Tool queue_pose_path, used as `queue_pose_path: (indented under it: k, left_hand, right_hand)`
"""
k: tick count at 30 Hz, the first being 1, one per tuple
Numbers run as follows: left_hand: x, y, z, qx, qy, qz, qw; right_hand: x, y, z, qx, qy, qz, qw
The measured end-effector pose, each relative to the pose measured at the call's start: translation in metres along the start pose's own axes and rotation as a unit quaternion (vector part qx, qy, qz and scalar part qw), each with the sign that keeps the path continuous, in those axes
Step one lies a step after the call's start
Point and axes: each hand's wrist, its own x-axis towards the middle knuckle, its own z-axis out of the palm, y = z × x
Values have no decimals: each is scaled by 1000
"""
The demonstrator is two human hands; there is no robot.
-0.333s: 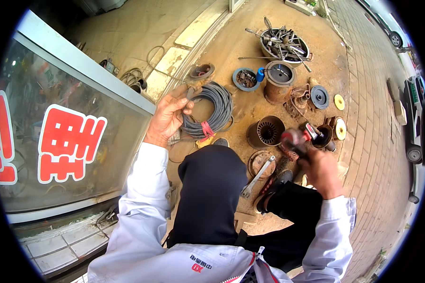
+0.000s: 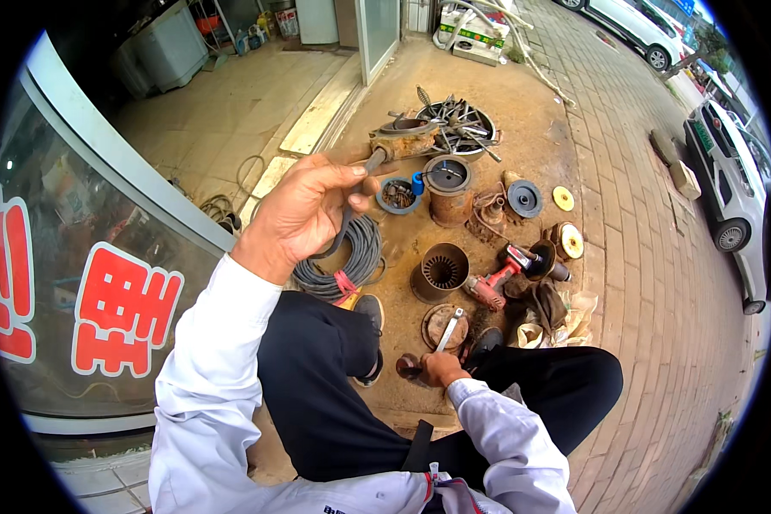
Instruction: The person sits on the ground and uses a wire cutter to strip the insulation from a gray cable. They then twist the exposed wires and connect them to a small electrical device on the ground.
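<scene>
My left hand [image 2: 304,210] is raised at the left, its fingers closed on the dark cable [image 2: 375,160] where it enters a rusty metal casting [image 2: 403,139]. The casting, with a round opening, hangs in the air beyond my fingertips. Low between my knees, my right hand [image 2: 444,370] is closed around the lower end of a silver wrench [image 2: 451,329]. The wrench reaches over a rusty round plate [image 2: 438,319]. A dark reddish round thing [image 2: 409,367] sits beside my right knuckles; its kind is unclear. A red cordless impact wrench [image 2: 493,289] lies on the ground, untouched.
Around the ground stand a slotted motor stator housing [image 2: 439,272], a rusty cylinder [image 2: 451,204], a basin of tools [image 2: 480,128] and a blue dish of small parts [image 2: 397,195]. Coiled grey cable [image 2: 360,261] lies near my left shoe. A glass door [image 2: 128,283] borders the left.
My right hand has left the impact wrench, moved down and left, and taken hold of the silver wrench. My left hand still holds the cable and casting. The view has shifted.
</scene>
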Motion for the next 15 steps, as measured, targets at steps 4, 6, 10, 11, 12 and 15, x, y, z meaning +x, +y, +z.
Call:
queue_pose_path:
  k: [4,6,10,11,12,15]
  left_hand:
    - [-4,-23,28,-1,-34,7,999]
    - [0,-43,28,-12,-66,6,998]
    - [-7,-60,49,14,-105,-15,994]
    - [-9,-60,57,24,-112,-18,993]
    - [-8,-65,65,29,-120,-24,992]
    - [3,-81,83,52,-162,-38,985]
  right_hand:
    - [-10,3,-27,30,29,-29,999]
    - [-28,17,-79,95,133,-45,985]
    - [-108,7,-212,631,210,-109,739]
    - [-127,9,-236,697,184,-185,668]
    - [-149,6,-254,708,211,-197,644]
    - [-183,7,-280,703,256,-270,606]
